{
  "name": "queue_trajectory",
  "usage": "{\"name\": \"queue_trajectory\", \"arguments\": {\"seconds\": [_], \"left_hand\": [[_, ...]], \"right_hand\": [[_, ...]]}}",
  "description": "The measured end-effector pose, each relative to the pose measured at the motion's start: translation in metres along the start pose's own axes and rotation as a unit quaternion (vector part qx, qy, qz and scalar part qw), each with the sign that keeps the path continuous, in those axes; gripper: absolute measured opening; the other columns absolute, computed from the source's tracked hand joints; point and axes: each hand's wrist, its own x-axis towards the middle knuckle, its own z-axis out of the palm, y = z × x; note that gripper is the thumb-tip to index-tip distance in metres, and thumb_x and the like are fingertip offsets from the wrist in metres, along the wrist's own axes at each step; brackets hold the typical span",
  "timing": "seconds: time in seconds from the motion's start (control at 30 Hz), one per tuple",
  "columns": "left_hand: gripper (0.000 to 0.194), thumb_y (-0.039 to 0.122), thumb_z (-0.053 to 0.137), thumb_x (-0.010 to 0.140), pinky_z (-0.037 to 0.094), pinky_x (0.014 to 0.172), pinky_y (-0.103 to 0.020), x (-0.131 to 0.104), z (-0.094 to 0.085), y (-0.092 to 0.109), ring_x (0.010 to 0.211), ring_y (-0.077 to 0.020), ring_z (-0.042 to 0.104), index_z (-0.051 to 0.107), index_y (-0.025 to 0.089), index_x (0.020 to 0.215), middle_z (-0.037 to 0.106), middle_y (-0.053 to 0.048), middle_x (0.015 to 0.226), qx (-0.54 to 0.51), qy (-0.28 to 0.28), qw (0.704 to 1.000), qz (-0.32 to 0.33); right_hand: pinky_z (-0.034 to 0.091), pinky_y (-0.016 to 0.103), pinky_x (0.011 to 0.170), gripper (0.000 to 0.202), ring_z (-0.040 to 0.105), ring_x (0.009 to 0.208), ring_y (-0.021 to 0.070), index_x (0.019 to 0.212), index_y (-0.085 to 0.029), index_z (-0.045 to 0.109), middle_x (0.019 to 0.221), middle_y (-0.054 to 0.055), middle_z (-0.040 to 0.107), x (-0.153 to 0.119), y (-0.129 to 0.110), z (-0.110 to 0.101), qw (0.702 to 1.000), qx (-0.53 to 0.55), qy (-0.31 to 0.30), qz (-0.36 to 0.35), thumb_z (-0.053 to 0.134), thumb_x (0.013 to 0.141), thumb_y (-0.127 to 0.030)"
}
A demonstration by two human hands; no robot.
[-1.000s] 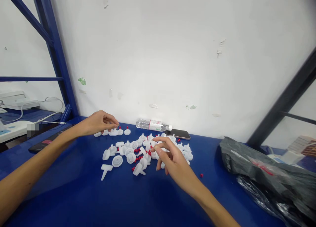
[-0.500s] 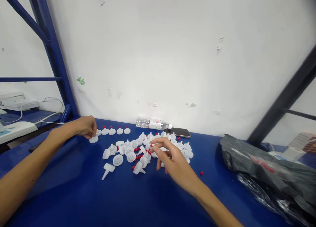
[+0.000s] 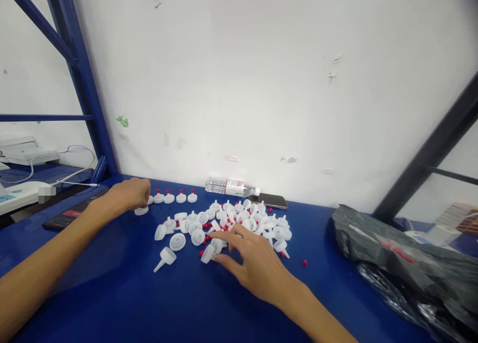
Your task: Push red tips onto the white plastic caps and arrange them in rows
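Note:
My left hand (image 3: 133,193) is curled closed over the top of a white nozzle cap (image 3: 141,211) standing on the blue table. The fingers hide the cap's upper part. To its right stands a row of several upright white nozzle caps with red tips (image 3: 169,197). My right hand (image 3: 252,258) reaches over the front of a loose heap of white nozzle caps (image 3: 239,215), its thumb and forefinger spread apart. The thumb tip is at a tilted white nozzle cap (image 3: 207,254); I cannot tell whether they touch. Small red tips (image 3: 201,254) lie among the heap.
A clear water bottle (image 3: 232,187) and a phone (image 3: 274,200) lie by the wall. At the right is a grey plastic bag (image 3: 396,253). A single red tip (image 3: 304,263) sits apart. A dark device (image 3: 72,211) lies beyond my left forearm; a blue post (image 3: 84,84) rises behind.
My left hand has turned over the same cap, its fingers now out of sight. My right hand has moved left and nearer, off the heap's middle, and its thumb and forefinger have spread.

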Motion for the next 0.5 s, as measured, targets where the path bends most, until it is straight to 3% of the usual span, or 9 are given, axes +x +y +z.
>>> {"name": "queue_trajectory", "arguments": {"seconds": [0.13, 0.23, 0.33, 0.4, 0.5], "left_hand": [[0.025, 0.038, 0.074, 0.090, 0.043, 0.074, -0.031, -0.010, -0.013, 0.015, 0.083, -0.0258, 0.067, 0.073, 0.014, 0.086, 0.070, -0.007, 0.079, -0.023, 0.073, 0.997, 0.022], [0.033, 0.046, 0.065, 0.096, 0.041, 0.074, -0.030, -0.016, -0.020, 0.036, 0.085, -0.0259, 0.067, 0.078, 0.016, 0.092, 0.075, -0.008, 0.084, -0.068, 0.087, 0.990, 0.087], [0.034, 0.053, 0.065, 0.095, 0.042, 0.069, -0.026, -0.029, -0.019, 0.063, 0.076, -0.0189, 0.065, 0.082, 0.024, 0.093, 0.077, -0.001, 0.082, -0.129, 0.010, 0.969, 0.212], [0.029, 0.050, 0.065, 0.096, 0.043, 0.065, -0.025, -0.042, -0.012, 0.080, 0.071, -0.0163, 0.064, 0.083, 0.027, 0.093, 0.078, 0.001, 0.083, -0.172, -0.065, 0.932, 0.312], [0.019, 0.039, 0.067, 0.097, 0.043, 0.065, -0.025, -0.059, -0.001, 0.096, 0.070, -0.0149, 0.066, 0.083, 0.030, 0.094, 0.080, 0.002, 0.084, -0.170, -0.090, 0.913, 0.361]], "right_hand": [[0.045, 0.030, 0.071, 0.035, 0.068, 0.084, 0.0178, 0.141, -0.037, 0.068, 0.115, 0.002, 0.069, 0.000, 0.003, 0.008, 0.997, -0.056, -0.042, -0.035, 0.068, 0.106, -0.035], [0.043, 0.028, 0.071, 0.026, 0.067, 0.083, 0.0165, 0.128, -0.032, 0.073, 0.111, 0.001, 0.069, 0.001, 0.005, 0.008, 0.997, -0.044, -0.044, -0.043, 0.073, 0.103, -0.036], [0.043, 0.026, 0.073, 0.019, 0.066, 0.085, 0.0150, 0.107, -0.028, 0.076, 0.105, -0.002, 0.069, 0.001, 0.003, 0.001, 0.998, 0.025, -0.046, -0.044, 0.083, 0.095, -0.041], [0.044, 0.025, 0.072, 0.020, 0.064, 0.081, 0.0127, 0.097, -0.026, 0.074, 0.103, -0.003, 0.069, 0.000, 0.001, -0.007, 0.995, 0.073, -0.056, -0.032, 0.087, 0.091, -0.039], [0.047, 0.025, 0.072, 0.018, 0.062, 0.075, 0.0099, 0.090, -0.023, 0.068, 0.103, -0.004, 0.070, 0.000, -0.004, -0.020, 0.987, 0.148, -0.059, -0.010, 0.084, 0.091, -0.032]]}}
